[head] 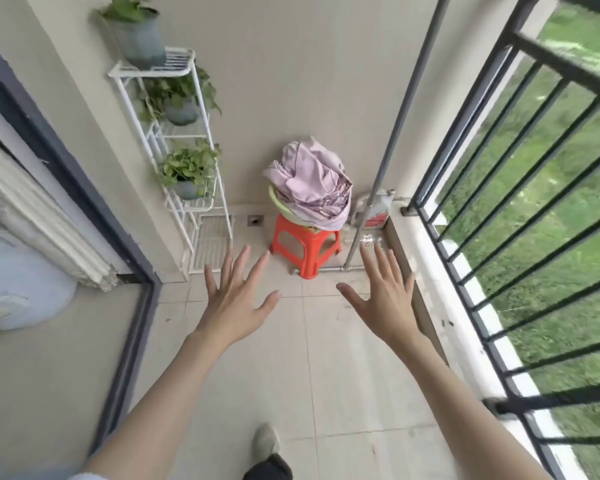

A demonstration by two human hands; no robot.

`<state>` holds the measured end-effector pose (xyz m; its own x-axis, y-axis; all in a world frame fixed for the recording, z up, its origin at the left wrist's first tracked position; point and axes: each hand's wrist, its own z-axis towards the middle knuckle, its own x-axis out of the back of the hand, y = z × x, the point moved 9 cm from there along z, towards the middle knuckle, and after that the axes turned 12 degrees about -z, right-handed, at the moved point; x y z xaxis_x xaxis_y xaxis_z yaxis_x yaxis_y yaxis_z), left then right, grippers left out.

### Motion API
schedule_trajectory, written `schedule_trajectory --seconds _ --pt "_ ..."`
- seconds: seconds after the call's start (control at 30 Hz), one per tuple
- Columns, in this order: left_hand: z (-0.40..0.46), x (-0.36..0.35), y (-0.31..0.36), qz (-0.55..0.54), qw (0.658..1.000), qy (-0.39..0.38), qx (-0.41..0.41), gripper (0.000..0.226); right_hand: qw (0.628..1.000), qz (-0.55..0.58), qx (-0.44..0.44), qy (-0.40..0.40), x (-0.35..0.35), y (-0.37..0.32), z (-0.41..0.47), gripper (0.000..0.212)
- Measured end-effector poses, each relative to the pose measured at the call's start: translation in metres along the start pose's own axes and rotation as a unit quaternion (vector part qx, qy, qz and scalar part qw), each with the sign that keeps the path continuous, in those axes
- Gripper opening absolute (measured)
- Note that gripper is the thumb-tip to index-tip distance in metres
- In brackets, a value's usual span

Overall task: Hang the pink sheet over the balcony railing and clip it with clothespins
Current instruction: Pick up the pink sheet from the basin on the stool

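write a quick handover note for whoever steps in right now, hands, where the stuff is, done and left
Left hand: open, fingers spread, holding nothing.
Right hand: open, holding nothing.
Pink sheet: bunched in a green basin on the red stool by the far wall.
Balcony railing: on the right, bare.
Clothespins: none in view.
Done: nothing yet.
Left: fetch the sheet, drape it over the railing, clip it.

Home balcony, railing point(520, 188), plant rack point(174, 140), tiled floor point(291, 358)

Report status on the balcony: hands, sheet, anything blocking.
Left hand and right hand open, holding nothing. Pink sheet bundled in basin on red stool, not yet touched. Railing bare. Floor path unobstructed.
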<state>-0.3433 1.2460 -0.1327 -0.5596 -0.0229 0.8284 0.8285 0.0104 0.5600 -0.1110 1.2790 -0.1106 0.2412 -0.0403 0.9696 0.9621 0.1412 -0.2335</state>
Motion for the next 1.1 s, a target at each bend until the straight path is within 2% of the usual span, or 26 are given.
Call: schedule_trajectory --seconds 0.17,0.33,0.73,0.93,1.1 --pt "0.095 -0.002 -0.002 -0.004 0.999 -0.027 -0.031 0.067 1.000 0.005 -0.027 0.005 -0.008 0.003 0.083 0.078" --pt "0.176 -0.040 -0.036 0.000 0.994 -0.110 0.019 0.069 0.998 0.002 -0.053 -0.043 -0.048 0.022 0.165 0.078" --pt "0.408 -0.080 -0.060 -0.012 0.983 -0.160 0.086 0.067 0.991 0.028 -0.078 -0.107 -0.108 0.072 0.410 0.074" --pt "0.474 -0.120 -0.092 -0.010 0.969 -0.219 0.116 0.067 0.985 0.026 -0.083 -0.151 -0.150 0.084 0.476 0.073" --pt "0.546 -0.163 -0.130 0.001 0.958 -0.264 0.111 0.065 0.974 0.034 -0.137 -0.176 -0.216 0.101 0.517 0.071"
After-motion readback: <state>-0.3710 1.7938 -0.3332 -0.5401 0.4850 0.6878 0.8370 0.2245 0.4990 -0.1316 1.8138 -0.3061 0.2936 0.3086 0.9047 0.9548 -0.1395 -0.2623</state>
